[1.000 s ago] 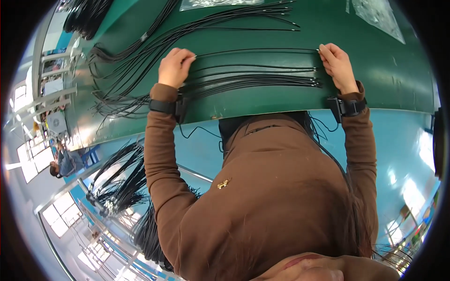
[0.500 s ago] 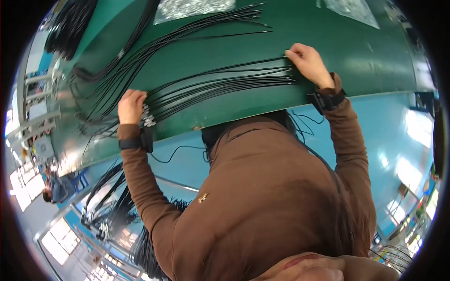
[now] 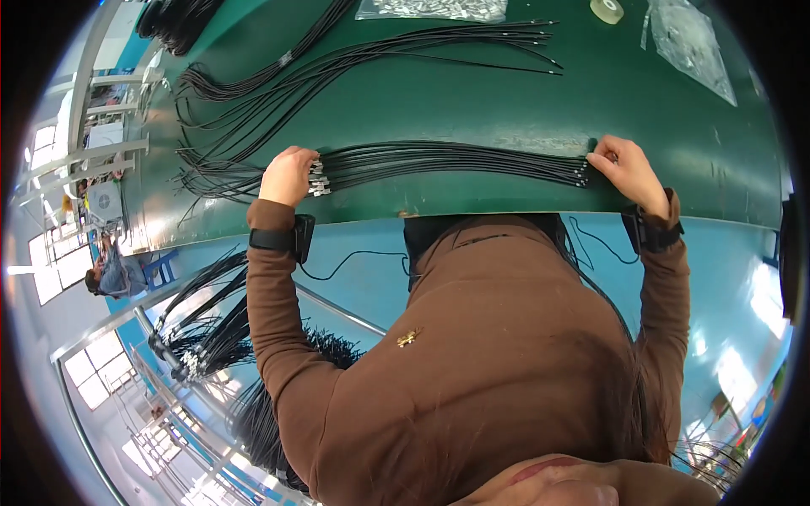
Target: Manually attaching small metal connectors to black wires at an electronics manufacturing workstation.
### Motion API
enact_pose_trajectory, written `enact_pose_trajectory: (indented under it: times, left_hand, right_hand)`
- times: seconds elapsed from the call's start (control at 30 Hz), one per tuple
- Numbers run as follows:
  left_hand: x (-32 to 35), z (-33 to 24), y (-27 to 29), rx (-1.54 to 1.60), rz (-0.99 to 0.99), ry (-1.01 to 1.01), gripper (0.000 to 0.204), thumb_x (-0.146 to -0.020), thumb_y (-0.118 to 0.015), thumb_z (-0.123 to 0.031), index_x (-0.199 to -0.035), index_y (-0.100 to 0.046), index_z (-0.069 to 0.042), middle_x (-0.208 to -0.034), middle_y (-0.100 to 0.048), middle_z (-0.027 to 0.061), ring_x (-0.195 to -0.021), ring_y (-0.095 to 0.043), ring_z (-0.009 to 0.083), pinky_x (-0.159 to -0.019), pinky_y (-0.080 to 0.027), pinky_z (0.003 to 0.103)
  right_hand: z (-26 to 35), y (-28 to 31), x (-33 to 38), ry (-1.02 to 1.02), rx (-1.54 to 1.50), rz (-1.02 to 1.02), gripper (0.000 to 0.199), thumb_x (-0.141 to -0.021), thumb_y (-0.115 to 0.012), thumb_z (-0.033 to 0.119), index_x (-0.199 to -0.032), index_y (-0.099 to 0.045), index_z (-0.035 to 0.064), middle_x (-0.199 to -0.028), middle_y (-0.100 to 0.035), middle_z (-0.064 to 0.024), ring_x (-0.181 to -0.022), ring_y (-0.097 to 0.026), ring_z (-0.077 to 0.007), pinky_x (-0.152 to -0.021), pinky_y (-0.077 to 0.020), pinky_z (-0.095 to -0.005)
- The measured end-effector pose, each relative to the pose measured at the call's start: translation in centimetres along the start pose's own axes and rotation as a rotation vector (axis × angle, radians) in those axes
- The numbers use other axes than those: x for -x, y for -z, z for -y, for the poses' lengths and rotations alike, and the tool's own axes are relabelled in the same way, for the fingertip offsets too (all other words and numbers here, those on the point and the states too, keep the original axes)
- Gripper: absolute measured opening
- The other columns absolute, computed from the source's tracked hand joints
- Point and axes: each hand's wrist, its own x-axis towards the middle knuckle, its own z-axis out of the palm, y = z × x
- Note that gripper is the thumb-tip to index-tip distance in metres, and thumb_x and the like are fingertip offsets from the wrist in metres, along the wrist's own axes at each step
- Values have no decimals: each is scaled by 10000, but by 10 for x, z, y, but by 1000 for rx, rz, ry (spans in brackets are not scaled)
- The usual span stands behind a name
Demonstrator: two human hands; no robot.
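A row of thin black cables point(image 3: 456, 158) lies side by side along the near part of the table. White and silver connectors point(image 3: 318, 180) cluster at their left ends, beside the fingertips of my left hand point(image 3: 287, 177). Those fingers are pinched together at the far edge of the row, on a cable's connector end. At the opposite ends my right hand point(image 3: 631, 175) has thumb and forefinger closed around the tip of the farthest cable. Small metal tips point(image 3: 580, 175) of the other cables lie just left of it.
Farther back on the green table point(image 3: 472, 110) lie loose black cables point(image 3: 380, 52) and a tied bundle point(image 3: 245, 84). Bags of small parts point(image 3: 434, 8), point(image 3: 692, 51) and a tape roll point(image 3: 607, 10) sit at the far side. More cables point(image 3: 228, 295) hang from a rack at lower left.
My right hand has come nearer to the table's front edge, bringing the farthest cable in beside the others. The row is tighter now. The whole view has shifted, and the tape roll has come into sight.
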Motion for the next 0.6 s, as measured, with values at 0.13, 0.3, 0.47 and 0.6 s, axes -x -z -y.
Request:
enact_pose_trajectory:
  times: [0.13, 0.3, 0.47, 0.6]
  left_hand:
    - [-33, -24, 15, -199, 129, 94, 168, -819, -604, -160, -963, -621, -74, -898, -607, 138, -870, -595, 346, -721, -496, 428]
    - [-110, -109, -8, -108, -61, -114, 154, -812, -603, -187, -926, -569, -91, -907, -570, 117, -890, -595, 312, -687, -513, 434]
    - [-166, -118, -53, -198, -254, -207, 129, -848, -563, -183, -943, -542, -98, -874, -548, 102, -818, -598, 301, -673, -509, 420]
    - [-190, -116, -60, -252, -354, -247, 101, -853, -548, -177, -908, -521, -96, -860, -537, 94, -778, -601, 305, -634, -513, 420]
  right_hand:
    - [5, 21, -15, -292, -698, -31, 112, -870, -554, 115, -893, -559, 6, -746, -549, -41, -570, -446, -99, -472, -355, -232]
    - [28, 5, -39, -409, -1172, 6, 150, -892, -509, 58, -1036, -530, 19, -848, -557, -38, -559, -402, -43, -414, -284, -162]
    - [47, -17, -51, -413, -1167, 12, 140, -934, -502, 121, -1026, -524, 19, -824, -561, -39, -544, -387, -29, -400, -267, -154]
    - [40, -20, -51, -386, -1165, 89, 183, -949, -511, 189, -1009, -518, 16, -792, -544, -26, -539, -374, -16, -393, -255, -144]
